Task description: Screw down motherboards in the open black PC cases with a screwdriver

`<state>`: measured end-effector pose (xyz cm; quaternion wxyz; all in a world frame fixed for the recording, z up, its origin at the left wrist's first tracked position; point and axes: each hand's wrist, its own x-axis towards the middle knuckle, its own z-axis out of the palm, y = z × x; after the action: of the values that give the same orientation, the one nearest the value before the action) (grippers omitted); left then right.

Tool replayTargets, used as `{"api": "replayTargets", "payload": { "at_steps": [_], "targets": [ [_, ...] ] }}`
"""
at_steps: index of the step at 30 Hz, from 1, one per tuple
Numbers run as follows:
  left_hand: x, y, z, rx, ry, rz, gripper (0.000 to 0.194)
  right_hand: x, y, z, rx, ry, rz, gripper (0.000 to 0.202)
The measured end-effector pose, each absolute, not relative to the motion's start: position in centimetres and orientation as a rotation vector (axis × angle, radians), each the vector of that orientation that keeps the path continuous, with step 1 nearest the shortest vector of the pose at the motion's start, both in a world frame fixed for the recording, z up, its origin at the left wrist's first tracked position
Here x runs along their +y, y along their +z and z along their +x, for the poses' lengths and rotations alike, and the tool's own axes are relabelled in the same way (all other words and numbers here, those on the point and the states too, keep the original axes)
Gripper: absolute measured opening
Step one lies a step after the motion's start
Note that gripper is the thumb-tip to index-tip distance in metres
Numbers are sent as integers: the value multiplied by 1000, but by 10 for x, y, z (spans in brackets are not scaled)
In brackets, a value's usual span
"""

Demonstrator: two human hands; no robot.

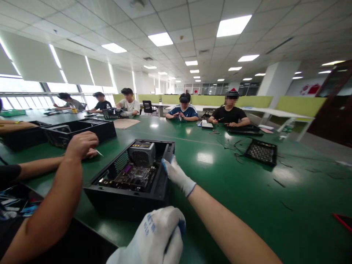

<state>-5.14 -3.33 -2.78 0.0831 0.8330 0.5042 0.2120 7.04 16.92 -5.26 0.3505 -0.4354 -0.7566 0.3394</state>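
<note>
An open black computer case (123, 203) lies on the green table in front of me. Inside it show a grey power supply (143, 154) and a motherboard (136, 175) with a purple slot. My right hand (177, 175), in a white glove with blue fingertips, grips the case's right side rim, thumb toward the top edge. Close to the camera, my gloved left hand (156, 234) is curled into a fist just in front of the case. Whatever its fingers may hold is hidden from view.
A co-worker's bare hand (82, 145) is left of the case, near a thin tool (99, 152). More open cases (79, 130) stand behind it. A black perforated panel (261, 151) and loose cables (238, 156) lie to the right. Several people sit across the table (209, 179).
</note>
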Motion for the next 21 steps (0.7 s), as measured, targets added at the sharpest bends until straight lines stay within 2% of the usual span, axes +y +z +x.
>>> {"api": "replayTargets", "payload": {
  "at_steps": [4, 8, 11, 15, 21],
  "targets": [
    [-10, -81, -48, 1621, 488, 2414, 43, 177, -57, 51, -1996, 1038, -1024, 80],
    [11, -113, -44, 1617, 375, 2407, 38, 148, -83, 92, -2052, 1067, -980, 73],
    [22, -118, -38, 1636, 433, 2307, 29, 121, -103, 139, -2190, 976, -945, 73],
    [33, -114, -25, 1560, 510, 2215, 26, 93, -118, 194, -2062, 859, -1211, 66],
    [54, -121, 8, 1445, 529, 2259, 29, 71, -144, 251, -1689, 811, -1532, 79]
  ]
}}
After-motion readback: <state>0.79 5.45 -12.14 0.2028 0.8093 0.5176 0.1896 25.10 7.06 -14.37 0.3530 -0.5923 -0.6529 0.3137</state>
